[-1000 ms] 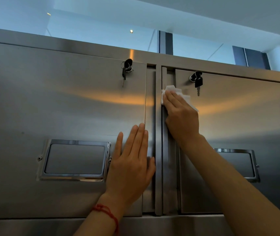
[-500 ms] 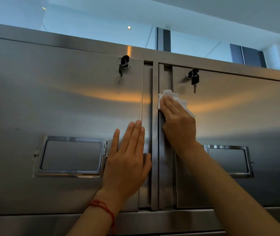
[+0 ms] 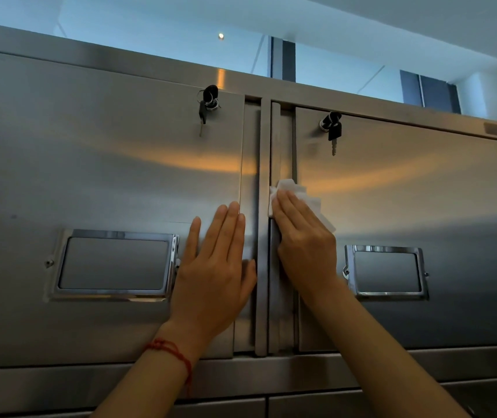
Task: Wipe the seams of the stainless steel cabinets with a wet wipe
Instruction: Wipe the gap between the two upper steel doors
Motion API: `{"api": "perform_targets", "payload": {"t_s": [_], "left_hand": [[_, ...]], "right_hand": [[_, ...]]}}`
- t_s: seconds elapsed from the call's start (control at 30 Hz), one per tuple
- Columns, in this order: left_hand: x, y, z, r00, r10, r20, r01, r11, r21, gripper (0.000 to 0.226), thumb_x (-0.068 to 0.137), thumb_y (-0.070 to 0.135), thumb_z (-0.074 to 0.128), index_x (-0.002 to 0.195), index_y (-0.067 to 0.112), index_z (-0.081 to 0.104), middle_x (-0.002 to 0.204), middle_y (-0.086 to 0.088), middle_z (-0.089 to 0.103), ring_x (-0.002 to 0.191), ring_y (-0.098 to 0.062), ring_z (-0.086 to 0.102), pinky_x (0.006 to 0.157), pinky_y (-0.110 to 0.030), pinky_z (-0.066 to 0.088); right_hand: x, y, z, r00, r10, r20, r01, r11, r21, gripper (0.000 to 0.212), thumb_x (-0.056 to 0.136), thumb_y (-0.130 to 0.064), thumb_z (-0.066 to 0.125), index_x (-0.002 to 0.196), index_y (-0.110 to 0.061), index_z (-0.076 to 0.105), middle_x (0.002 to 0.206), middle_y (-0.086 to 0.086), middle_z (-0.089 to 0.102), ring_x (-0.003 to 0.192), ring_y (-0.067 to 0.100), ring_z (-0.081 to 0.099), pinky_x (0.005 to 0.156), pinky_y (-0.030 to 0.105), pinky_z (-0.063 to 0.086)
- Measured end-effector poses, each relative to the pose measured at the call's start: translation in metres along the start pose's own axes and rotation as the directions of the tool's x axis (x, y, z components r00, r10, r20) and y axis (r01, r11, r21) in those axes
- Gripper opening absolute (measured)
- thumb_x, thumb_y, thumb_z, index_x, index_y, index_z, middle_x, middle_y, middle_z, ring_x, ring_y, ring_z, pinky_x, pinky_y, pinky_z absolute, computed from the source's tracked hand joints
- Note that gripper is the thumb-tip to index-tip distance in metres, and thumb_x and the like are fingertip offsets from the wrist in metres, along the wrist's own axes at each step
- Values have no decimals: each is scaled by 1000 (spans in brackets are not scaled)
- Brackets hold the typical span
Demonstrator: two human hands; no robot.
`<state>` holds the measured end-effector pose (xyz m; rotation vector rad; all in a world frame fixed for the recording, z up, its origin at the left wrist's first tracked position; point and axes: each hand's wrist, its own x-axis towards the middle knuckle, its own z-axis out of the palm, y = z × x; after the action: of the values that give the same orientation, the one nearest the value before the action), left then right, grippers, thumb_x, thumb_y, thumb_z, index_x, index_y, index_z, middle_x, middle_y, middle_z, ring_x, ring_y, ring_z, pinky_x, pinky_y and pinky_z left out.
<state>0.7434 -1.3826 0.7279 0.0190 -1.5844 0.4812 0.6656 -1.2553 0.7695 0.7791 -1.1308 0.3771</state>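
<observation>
keys point(image 3: 208, 107) left lock | keys point(image 3: 333, 129) right lock | ceiling light point(image 3: 221, 35)

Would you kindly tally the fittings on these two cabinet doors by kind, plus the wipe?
Key bunches: 2, left and right
Label frames: 2, left and right
Wipe: 1, under the right hand
Total: 5

Your right hand point(image 3: 303, 245) hides most of the wet wipe point(image 3: 297, 194); the left cabinet door point(image 3: 90, 182) runs off frame.
</observation>
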Motion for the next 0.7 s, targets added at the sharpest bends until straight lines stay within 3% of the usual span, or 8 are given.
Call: {"api": "perform_targets", "payload": {"t_s": [0.2, 0.47, 0.7], "left_hand": [[1, 0, -2, 1000, 0, 4, 0, 1000, -3, 59, 91, 35, 35, 137, -2, 40, 145, -20, 35, 135, -33, 31, 106, -58, 30], [1, 1, -3, 1000, 3, 7, -3, 1000, 0, 59, 91, 35, 33, 136, -3, 39, 143, -22, 36, 134, -35, 33, 105, -59, 30], [1, 2, -5, 1000, 5, 5, -5, 1000, -10, 58, 92, 33, 32, 136, -3, 38, 144, -22, 36, 134, -35, 33, 105, -58, 30]], "right_hand": [[-16, -6, -6, 1000, -12, 14, 12, 1000, 9, 35, 76, -5, 60, 108, 9, 65, 113, 27, 62, 104, 37, 62, 91, 47, 43], [-39, -14, -14, 999, -18, 50, 16, 999, 37, 34, 79, -7, 59, 108, 8, 65, 114, 26, 62, 106, 36, 62, 88, 48, 50], [-55, -19, -18, 1000, -29, 10, 29, 999, 27, 32, 86, -6, 46, 107, 7, 66, 113, 24, 63, 107, 34, 62, 90, 45, 51]]}}
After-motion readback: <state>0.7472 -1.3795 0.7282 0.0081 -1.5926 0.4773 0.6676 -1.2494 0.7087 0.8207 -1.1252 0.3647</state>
